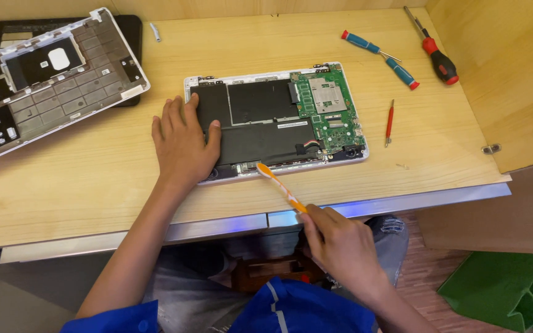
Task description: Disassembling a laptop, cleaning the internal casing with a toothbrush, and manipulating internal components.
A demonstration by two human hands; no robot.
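The wooden table [94, 179] is filling most of the frame, its near edge running just above the person's lap. At upper left, a detached keyboard cover [50, 68] is lying underside up, its left side cut off by the frame. At centre, the opened laptop base [276, 120] is sitting with its dark battery panels [254, 120] and green circuit board [328, 111] exposed. The left hand [183, 142] is lying flat on the base's left end, fingers spread, hiding that corner. The right hand [340, 243], below the table edge, is pinching an orange toothbrush [279, 185] whose head is touching the base's near rim. Three screwdrivers [380, 58] are lying at upper right with open table around them.
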